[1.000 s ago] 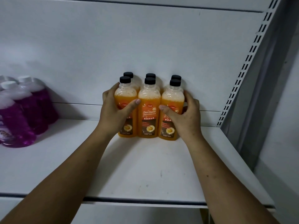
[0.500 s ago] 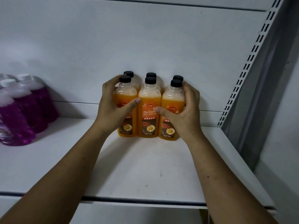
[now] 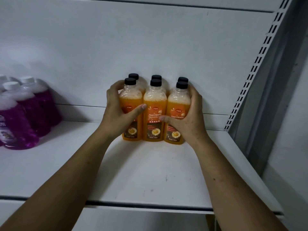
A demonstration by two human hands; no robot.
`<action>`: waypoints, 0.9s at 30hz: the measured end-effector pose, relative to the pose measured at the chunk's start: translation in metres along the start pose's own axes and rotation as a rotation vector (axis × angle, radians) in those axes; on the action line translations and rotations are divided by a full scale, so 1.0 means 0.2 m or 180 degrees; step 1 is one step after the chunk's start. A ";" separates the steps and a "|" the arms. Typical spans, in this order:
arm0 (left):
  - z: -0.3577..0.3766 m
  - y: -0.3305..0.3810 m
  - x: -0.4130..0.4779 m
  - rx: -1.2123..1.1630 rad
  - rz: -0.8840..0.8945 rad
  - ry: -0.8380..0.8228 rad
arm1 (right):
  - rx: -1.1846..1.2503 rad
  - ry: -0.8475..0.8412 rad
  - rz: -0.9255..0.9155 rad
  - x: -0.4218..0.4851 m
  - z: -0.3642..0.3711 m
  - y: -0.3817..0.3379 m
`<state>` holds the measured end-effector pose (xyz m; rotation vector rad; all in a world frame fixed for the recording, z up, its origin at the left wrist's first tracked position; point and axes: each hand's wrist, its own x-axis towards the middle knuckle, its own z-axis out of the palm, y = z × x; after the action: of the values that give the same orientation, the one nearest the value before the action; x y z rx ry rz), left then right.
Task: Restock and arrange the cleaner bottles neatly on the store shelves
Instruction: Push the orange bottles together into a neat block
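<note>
Since a second ago: both hands have crept higher up the block, fingers now curled round the outer shoulders.

Head view: six clear plastic orange floor-cleaner bottles [image 3: 155, 105] with black caps stand upright in two rows of three at the back of the white metal shelf [image 3: 150, 172]. The left hand [image 3: 116, 114] grips the front-left bottle [image 3: 131, 100] and the right hand [image 3: 188, 120] grips the front-right bottle [image 3: 178, 105], thumbs across the labels. Purple-liquid bottles [image 3: 25, 117] with white caps stand far left, well apart.
</note>
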<state>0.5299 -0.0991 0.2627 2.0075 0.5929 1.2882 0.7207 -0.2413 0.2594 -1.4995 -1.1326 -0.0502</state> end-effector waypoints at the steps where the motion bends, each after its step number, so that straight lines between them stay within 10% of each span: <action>1: -0.01 -0.02 0.00 -0.0038 -0.0013 -0.0102 | -0.0017 -0.0098 0.0052 -0.01 -0.01 0.00; 9: -0.13 -0.20 -0.09 0.0623 -0.0359 -0.1636 | -0.0402 -0.1248 0.0950 -0.09 -0.08 0.14; 27: -0.12 -0.22 -0.09 0.0439 -0.0505 -0.1604 | -0.0450 -0.1093 0.1113 -0.12 -0.10 0.09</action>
<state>0.4996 -0.0747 0.2257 2.2338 0.5897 0.6230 0.7313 -0.2681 0.2373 -1.8628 -1.1343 0.3875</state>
